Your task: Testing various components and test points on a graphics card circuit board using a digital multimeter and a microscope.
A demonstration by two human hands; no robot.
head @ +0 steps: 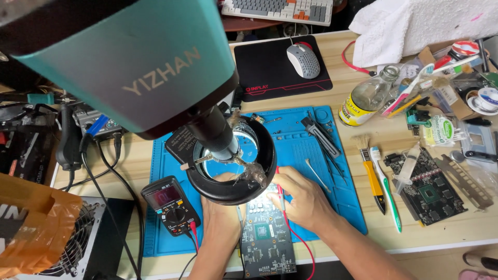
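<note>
A dark green circuit board (267,236) lies on the blue work mat (306,155), partly under the microscope's ring light (233,155). My right hand (303,199) holds a red probe (280,194) with its red lead trailing toward me, tip at the board's upper part. My left hand (220,218) rests beside the board's left edge; its fingers are hidden under the ring light, so what it holds cannot be told. A black multimeter (171,205) lies left of it, with leads plugged in.
Teal microscope head (129,57) blocks the upper left. Tweezers (321,135), a brush (371,173), a toothbrush (386,189), a syringe (407,166) and a second board (428,192) lie to the right. Glass bottle (365,96), mouse (303,59), keyboard (277,10), power supply (78,243) surround.
</note>
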